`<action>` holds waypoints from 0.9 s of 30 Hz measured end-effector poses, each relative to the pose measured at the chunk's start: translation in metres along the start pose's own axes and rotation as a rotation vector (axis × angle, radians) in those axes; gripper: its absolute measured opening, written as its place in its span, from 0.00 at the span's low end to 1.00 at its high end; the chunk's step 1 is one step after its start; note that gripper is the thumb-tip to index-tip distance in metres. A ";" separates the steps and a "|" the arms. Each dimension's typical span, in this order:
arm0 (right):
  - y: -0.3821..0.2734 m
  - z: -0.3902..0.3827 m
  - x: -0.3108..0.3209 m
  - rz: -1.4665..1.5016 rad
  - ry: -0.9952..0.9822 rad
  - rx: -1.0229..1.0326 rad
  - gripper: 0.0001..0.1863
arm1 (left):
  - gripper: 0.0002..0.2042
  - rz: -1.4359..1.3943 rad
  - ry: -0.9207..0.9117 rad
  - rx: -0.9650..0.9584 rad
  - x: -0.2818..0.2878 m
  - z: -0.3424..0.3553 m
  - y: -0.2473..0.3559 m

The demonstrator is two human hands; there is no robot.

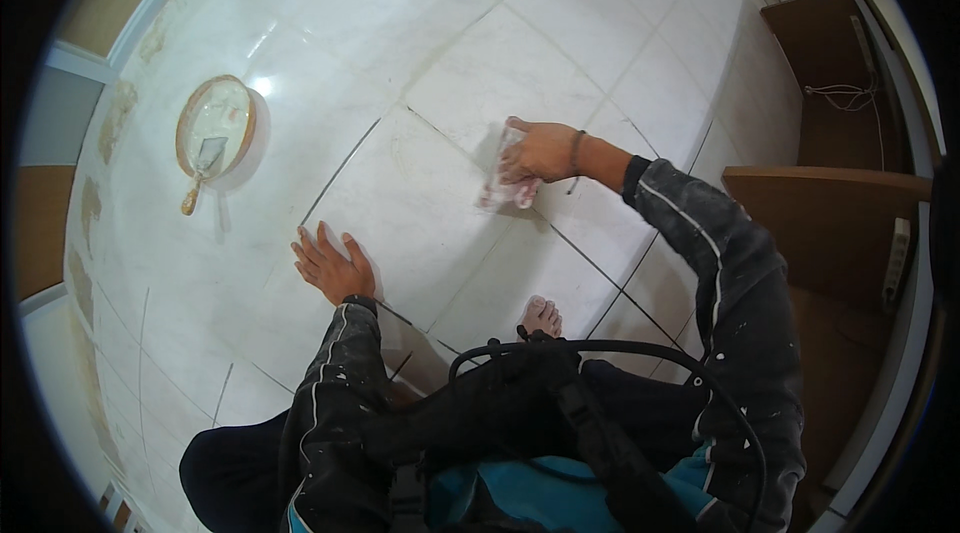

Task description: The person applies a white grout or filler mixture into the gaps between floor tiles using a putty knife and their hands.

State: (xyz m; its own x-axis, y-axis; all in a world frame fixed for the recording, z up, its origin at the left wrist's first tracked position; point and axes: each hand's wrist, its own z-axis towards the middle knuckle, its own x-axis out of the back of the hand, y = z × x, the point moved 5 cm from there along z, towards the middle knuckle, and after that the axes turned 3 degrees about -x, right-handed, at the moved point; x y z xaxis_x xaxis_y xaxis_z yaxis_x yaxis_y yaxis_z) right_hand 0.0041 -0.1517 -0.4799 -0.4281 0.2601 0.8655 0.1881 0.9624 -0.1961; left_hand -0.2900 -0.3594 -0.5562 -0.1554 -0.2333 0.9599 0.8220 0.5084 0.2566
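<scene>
My right hand (pixel 543 152) is closed on a pale, pinkish-white cloth (pixel 497 183), pressed against the white tile floor (pixel 455 223). The cloth is smeared by motion and its far edge is hard to make out. Beneath it runs a tile joint, partly pale and partly dark. My left hand (pixel 335 263) lies flat on the tiles with its fingers spread, beside the end of a dark open joint. Farther off to the left stands a round bowl (pixel 247 140) of white paste. A putty knife (pixel 209 154) with a worn handle rests in it, the handle over the rim.
My bare foot (pixel 541 315) is on the tiles near me. Along the right side stands a brown wooden cabinet (pixel 830 191) with open compartments, a white cable (pixel 845 93) and a power strip (pixel 897 258). A dark hose (pixel 640 345) crosses in front of my body.
</scene>
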 end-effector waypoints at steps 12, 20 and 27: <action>0.047 0.033 0.049 0.541 0.380 -0.704 0.28 | 0.24 -0.027 -0.005 0.019 0.001 0.002 -0.001; -0.020 0.117 0.044 0.328 0.454 -0.720 0.22 | 0.24 -0.069 -0.011 0.014 0.008 0.003 0.007; -0.046 0.094 0.027 0.077 0.328 -0.292 0.25 | 0.24 -0.041 -0.016 0.039 0.007 0.002 -0.004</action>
State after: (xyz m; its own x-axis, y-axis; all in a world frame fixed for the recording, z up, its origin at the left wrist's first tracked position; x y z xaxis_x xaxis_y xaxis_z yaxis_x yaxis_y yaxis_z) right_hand -0.0993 -0.1814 -0.4912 -0.1094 0.2460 0.9631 0.4702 0.8665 -0.1679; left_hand -0.2957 -0.3612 -0.5501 -0.1977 -0.2415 0.9500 0.7926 0.5309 0.2999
